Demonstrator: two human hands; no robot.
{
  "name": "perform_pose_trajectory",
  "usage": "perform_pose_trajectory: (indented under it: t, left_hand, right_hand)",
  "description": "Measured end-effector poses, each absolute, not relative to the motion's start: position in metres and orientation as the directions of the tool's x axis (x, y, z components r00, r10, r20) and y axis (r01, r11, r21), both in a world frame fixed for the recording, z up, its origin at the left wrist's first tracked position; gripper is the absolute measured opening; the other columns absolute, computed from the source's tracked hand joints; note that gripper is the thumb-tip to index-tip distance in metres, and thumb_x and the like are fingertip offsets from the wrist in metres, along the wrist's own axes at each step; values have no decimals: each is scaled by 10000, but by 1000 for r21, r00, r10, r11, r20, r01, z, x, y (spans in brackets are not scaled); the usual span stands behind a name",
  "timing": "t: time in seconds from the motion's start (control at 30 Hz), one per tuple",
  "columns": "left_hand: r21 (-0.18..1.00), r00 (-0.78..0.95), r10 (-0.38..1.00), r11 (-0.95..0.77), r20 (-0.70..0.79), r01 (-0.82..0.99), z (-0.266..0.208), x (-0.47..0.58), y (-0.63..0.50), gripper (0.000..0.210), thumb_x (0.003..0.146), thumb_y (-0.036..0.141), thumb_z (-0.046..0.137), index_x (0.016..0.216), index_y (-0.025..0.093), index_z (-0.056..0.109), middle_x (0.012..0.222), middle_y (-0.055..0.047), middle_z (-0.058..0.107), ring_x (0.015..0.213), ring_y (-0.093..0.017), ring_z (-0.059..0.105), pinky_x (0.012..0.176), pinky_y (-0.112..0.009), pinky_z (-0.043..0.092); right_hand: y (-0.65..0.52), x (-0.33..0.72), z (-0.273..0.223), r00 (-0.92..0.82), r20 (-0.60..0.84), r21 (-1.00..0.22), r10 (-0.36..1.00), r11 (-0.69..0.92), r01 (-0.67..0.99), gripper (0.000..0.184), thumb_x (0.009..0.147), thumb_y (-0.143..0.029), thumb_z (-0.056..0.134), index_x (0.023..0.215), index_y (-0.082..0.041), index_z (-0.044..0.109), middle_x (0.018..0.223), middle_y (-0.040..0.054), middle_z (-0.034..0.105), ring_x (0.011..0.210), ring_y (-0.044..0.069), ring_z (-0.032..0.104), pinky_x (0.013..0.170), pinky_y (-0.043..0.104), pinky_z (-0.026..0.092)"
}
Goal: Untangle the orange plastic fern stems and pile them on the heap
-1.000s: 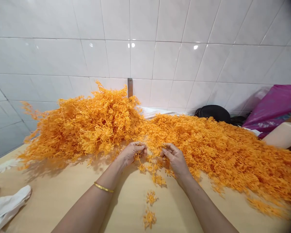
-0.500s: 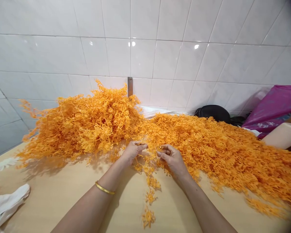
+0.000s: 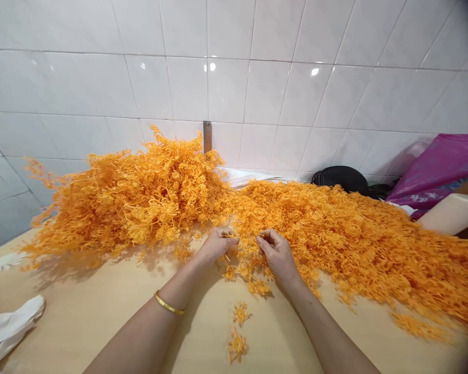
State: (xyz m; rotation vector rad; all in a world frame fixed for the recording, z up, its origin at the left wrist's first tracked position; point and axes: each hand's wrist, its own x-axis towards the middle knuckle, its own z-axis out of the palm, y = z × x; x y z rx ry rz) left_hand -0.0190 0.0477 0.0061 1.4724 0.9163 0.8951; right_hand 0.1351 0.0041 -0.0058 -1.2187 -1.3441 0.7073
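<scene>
My left hand (image 3: 218,242), with a gold bangle (image 3: 168,303) on its wrist, is pinched closed on an orange plastic flower piece (image 3: 226,255), whose thin stem hangs below the fingers. Facing it a short way to the right, my right hand (image 3: 276,249) is also pinched closed, at the edge of the orange pieces; what lies between its fingertips is too small to make out. Under and between the hands lie loose orange flower pieces (image 3: 259,287). Two single flower pieces (image 3: 238,345) lie apart on the table nearer to me.
A tall heap of orange stemmed pieces (image 3: 140,197) stands at the left. A lower, wide heap (image 3: 366,244) spreads right. White gloves (image 3: 11,324) lie on the table (image 3: 120,317) at left. Behind are a black case (image 3: 341,179), a purple bag (image 3: 439,161) and a tiled wall (image 3: 226,88).
A flower piece in the row below my hands has shifted up and right toward the others, leaving a wider gap above the two nearest ones. Both hands stay pinched in nearly the same place.
</scene>
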Motion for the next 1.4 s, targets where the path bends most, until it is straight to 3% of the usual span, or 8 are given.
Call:
perform_pose_trajectory:
  t: [0.5,0.8,1.0,1.07,1.13,1.2,1.3,1.4]
  left_hand:
    - [999,459,888,1,-20,42,5,-13,44,118,548,220,606,547,126,534,472,14,474,380,-79,442,369,-195,332]
    - [992,401,908,-121,119,-23,-1,-8,48,337,607,291,597,472,164,315,468,66,266,397,-26,255,388,-178,199]
    - [984,341,925,-178,168,0,-7,-7,52,289,658,321,539,488,165,365,457,58,295,404,-46,274,400,-192,201]
    - [985,262,950,-173,169,-6,-8,-10,55,240,647,286,541,498,158,403,464,55,324,416,-50,292,407,-191,217]
    - [985,186,967,-171,172,-21,-8,-12,58,199,643,253,534,507,152,429,467,54,344,424,-52,306,414,-189,231]
    - [981,137,972,-186,191,-49,-9,-14,59,194,644,238,535,505,149,432,457,57,346,418,-48,301,413,-185,231]
    - [972,117,978,-149,171,-181,-11,-18,59,214,653,279,552,534,159,422,415,76,315,375,-41,265,397,-183,227]
    - [913,155,982,-34,106,-406,-11,-25,61,249,642,325,587,571,171,405,383,96,284,340,-35,255,396,-179,261]
  right_hand:
    - [2,131,-6,136,420,-831,897,320,455,175,730,-333,487,671,-172,523,568,-25,436,516,100,367,485,217,281]
    - [-9,123,12,445,549,-836,708,453,310,165,777,-318,457,691,-182,493,594,-33,428,575,98,417,573,228,338]
    - [-15,109,23,493,519,-853,698,462,244,200,798,-316,437,649,-181,429,529,-54,411,495,77,395,519,218,335]
    - [-25,110,47,516,606,-790,605,535,300,189,825,-305,388,678,-189,409,524,-58,405,473,75,407,511,221,340]
    - [-38,115,77,536,750,-646,387,605,466,168,841,-300,359,723,-195,416,571,-48,425,486,77,437,519,230,345]
    - [-51,122,100,442,837,-544,321,568,618,121,829,-279,392,759,-196,447,588,-41,427,500,80,442,510,229,339]
    - [-70,123,100,170,814,-483,555,485,730,112,807,-221,419,889,-204,494,573,-42,426,459,80,392,456,218,310]
    - [-91,107,62,-233,631,-362,740,546,755,210,803,-168,377,966,-209,503,602,-12,471,532,110,433,507,236,352]
